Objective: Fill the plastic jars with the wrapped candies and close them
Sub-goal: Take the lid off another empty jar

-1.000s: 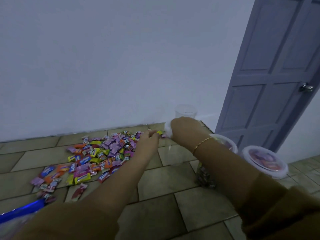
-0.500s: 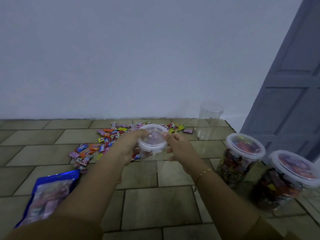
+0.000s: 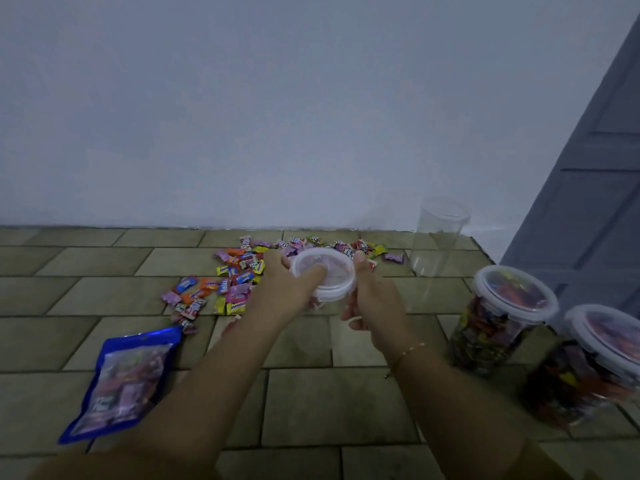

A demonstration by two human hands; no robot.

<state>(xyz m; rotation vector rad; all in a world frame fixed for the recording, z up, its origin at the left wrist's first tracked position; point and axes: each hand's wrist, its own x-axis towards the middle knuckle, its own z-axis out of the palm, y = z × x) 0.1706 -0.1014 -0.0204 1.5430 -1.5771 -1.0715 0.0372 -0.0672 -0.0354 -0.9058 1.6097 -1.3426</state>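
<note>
Above the tiled floor at the centre I hold a clear plastic jar with a white lid. My left hand grips it at the lid's left edge, thumb lying across the top. My right hand curls round the right side of the lid and jar. The jar's see-through body is hard to make out below the lid. Loose wrapped candies lie scattered on the floor behind my hands, up to the wall.
An empty open jar stands by the wall at the right. Two candy-filled jars with lids on, one nearer the middle and one at the right edge, stand before a grey door. A blue candy bag lies front left.
My hands came back from the wall with the lidded jar and now hold it nearer to me. My left thumb has moved onto the lid.
</note>
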